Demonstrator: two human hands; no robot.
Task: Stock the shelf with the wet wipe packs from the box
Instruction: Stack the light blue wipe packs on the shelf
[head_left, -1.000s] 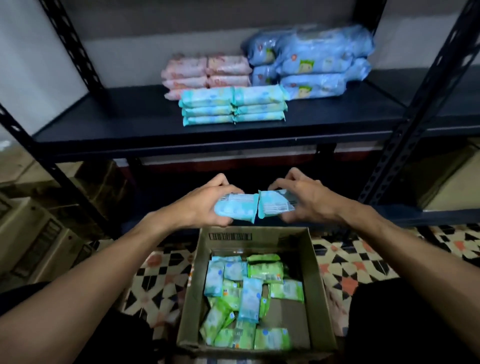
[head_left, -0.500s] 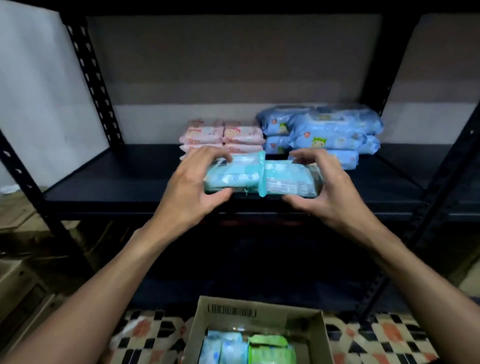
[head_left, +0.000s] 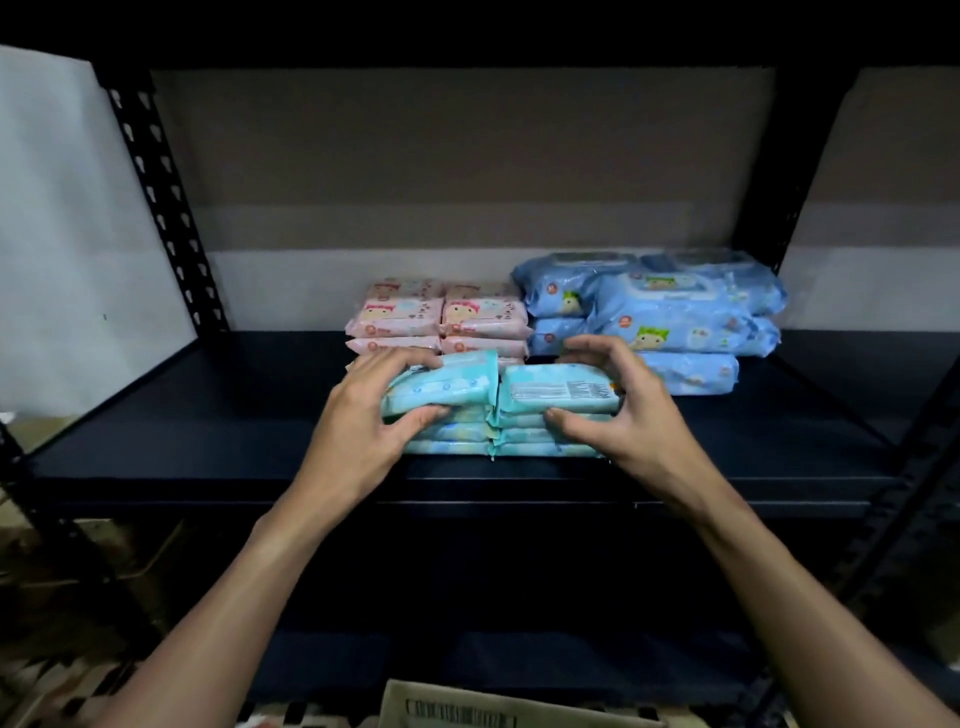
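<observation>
Two teal wet wipe packs lie side by side on top of the teal stacks (head_left: 498, 441) at the front of the dark shelf (head_left: 218, 447). My left hand (head_left: 363, 415) grips the left teal pack (head_left: 447, 389), thumb under its front edge. My right hand (head_left: 628, 415) holds the right teal pack (head_left: 561, 389), fingers curled over its back, thumb at the front. Only the far rim of the cardboard box (head_left: 467, 712) shows at the bottom edge; its contents are out of view.
Pink wipe packs (head_left: 441, 317) are stacked behind the teal ones. Larger blue packs (head_left: 660, 312) are piled at the back right. Black perforated uprights (head_left: 161, 202) frame the shelf. Bare shelf surface lies to the left and right of the stacks.
Both hands carried the two teal packs up from over the box and onto the teal stacks on the shelf. The view tilted up, so the box has nearly left the frame.
</observation>
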